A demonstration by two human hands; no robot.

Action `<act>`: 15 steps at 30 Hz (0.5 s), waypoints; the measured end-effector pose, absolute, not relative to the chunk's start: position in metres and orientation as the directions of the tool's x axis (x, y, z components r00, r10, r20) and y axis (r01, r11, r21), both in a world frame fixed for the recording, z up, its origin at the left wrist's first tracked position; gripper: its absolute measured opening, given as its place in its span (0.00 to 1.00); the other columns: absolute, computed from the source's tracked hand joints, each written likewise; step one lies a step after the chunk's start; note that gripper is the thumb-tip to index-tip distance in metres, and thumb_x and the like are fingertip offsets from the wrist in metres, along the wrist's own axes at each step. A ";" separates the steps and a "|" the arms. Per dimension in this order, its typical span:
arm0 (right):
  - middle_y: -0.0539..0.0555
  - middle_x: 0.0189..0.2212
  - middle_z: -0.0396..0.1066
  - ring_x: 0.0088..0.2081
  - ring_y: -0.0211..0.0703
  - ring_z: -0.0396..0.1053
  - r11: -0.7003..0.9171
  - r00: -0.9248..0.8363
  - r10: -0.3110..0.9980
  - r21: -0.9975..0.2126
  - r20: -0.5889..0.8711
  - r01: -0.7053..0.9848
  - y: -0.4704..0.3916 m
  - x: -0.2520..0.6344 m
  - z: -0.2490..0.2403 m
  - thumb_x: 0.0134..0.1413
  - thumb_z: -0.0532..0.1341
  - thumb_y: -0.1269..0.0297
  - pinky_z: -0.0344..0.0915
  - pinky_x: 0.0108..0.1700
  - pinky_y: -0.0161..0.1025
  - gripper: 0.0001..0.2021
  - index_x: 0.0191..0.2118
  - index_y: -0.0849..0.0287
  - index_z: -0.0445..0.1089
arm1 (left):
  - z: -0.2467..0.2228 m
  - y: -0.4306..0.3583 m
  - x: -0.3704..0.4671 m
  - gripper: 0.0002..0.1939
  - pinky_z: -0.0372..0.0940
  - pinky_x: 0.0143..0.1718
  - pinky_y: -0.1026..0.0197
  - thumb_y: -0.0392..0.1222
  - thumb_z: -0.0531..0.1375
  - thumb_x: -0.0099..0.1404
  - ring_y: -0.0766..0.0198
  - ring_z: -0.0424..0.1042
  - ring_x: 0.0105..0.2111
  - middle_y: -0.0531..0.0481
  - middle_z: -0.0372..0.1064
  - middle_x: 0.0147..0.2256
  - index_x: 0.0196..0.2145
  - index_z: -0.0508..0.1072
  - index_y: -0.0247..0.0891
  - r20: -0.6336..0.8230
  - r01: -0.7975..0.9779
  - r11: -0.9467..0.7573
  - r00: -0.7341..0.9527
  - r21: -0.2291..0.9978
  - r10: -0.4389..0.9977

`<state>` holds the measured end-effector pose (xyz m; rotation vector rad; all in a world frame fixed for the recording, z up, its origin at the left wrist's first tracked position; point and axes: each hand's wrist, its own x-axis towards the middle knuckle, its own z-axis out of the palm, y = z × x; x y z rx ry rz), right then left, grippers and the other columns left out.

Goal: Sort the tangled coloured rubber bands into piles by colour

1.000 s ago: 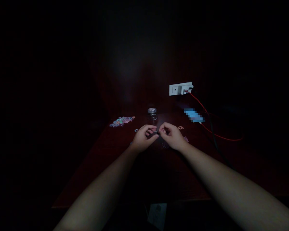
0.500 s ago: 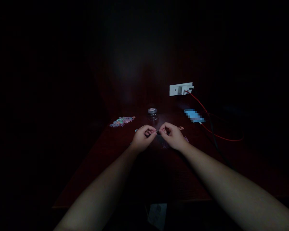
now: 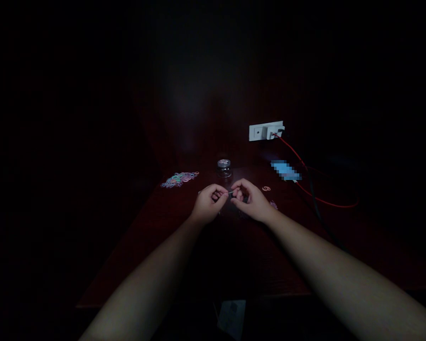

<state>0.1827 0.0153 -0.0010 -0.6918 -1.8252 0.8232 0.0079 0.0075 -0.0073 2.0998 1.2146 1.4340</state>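
Over the middle of the dark red table, my left hand [image 3: 210, 203] pinches a thin pale elastic band [image 3: 230, 192] between thumb and forefinger. Its free end points right, toward my right hand [image 3: 250, 200]. The thumb and forefinger of that hand are apart, around the band's tip, with the other fingers curled; I see nothing gripped there. Farther left lies a heap of small coloured elastic bands [image 3: 179, 179], pink, purple and green. Two or so orange bands [image 3: 266, 188] and a few purple bands [image 3: 273, 205] lie just beyond and beside my right hand.
Behind my hands stands a small clear jar with a lid [image 3: 224, 168]. A phone with a blurred blue screen [image 3: 286, 170] lies to the right, on a red cable [image 3: 326, 204] from the wall socket [image 3: 257, 132]. The table's front edge [image 3: 270, 296] runs below my forearms.
My right thumb and forefinger have parted from the band, which they were pinching along with my left hand. My left hand still holds it and has shifted slightly left.
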 end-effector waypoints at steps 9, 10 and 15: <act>0.48 0.23 0.61 0.25 0.34 0.57 0.637 -0.330 0.754 -0.755 0.568 0.155 0.017 0.181 -0.003 0.50 0.59 0.67 0.56 0.27 0.33 0.03 0.30 0.61 0.67 | -0.003 0.002 0.013 0.05 0.63 0.30 0.65 0.39 0.61 0.59 0.68 0.68 0.28 0.49 0.72 0.29 0.31 0.75 0.34 0.619 0.481 -0.601 0.145 0.638 0.772; 0.48 0.23 0.62 0.25 0.34 0.57 0.640 -0.326 0.754 -0.751 0.570 0.164 0.018 0.182 -0.004 0.50 0.59 0.67 0.56 0.27 0.33 0.03 0.30 0.61 0.67 | -0.002 0.002 0.013 0.05 0.63 0.30 0.65 0.39 0.62 0.59 0.67 0.68 0.28 0.49 0.73 0.29 0.31 0.75 0.34 0.614 0.484 -0.596 0.143 0.641 0.776; 0.48 0.22 0.61 0.24 0.34 0.56 0.644 -0.322 0.751 -0.748 0.577 0.162 0.021 0.183 -0.006 0.50 0.60 0.66 0.55 0.27 0.33 0.04 0.31 0.61 0.68 | -0.002 0.003 0.012 0.06 0.64 0.30 0.64 0.41 0.63 0.58 0.66 0.70 0.28 0.49 0.74 0.29 0.32 0.77 0.35 0.607 0.477 -0.587 0.133 0.654 0.784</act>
